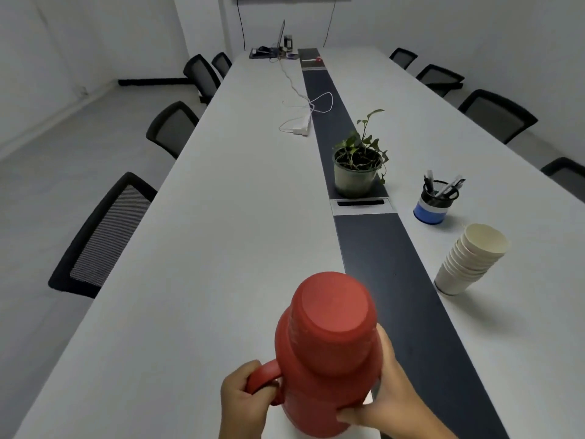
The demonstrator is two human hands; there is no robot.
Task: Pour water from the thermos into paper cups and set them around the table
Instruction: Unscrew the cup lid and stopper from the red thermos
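The red thermos (329,353) is at the near end of the long white desk (240,217), just to the left of the dark strip (380,248) that runs along the middle of the desk. Its red cap is on, and the camera looks down on the cap. If its base touches the desk, the view cannot tell, because the base is hidden at the lower edge.

The left hand (243,397) has its grip closed around the red handle at the left side of the thermos, with the fingers wrapped through the loop. The right hand (380,397) holds the body of the thermos from the right side; the fingers curl around the lower part, and the thumb lies against the wall higher up.

The stack of paper cups (468,261) stands on the right half of the desk, well apart from the thermos, on the other side of the dark strip. The stack leans a little, and the top cup shows its open mouth.

Behind the stack is a pen holder (435,202) with a blue band and some pens in it. A potted plant (357,172) stands on the dark strip, farther away. Black office chairs (104,236) stand along both long sides of the desk.
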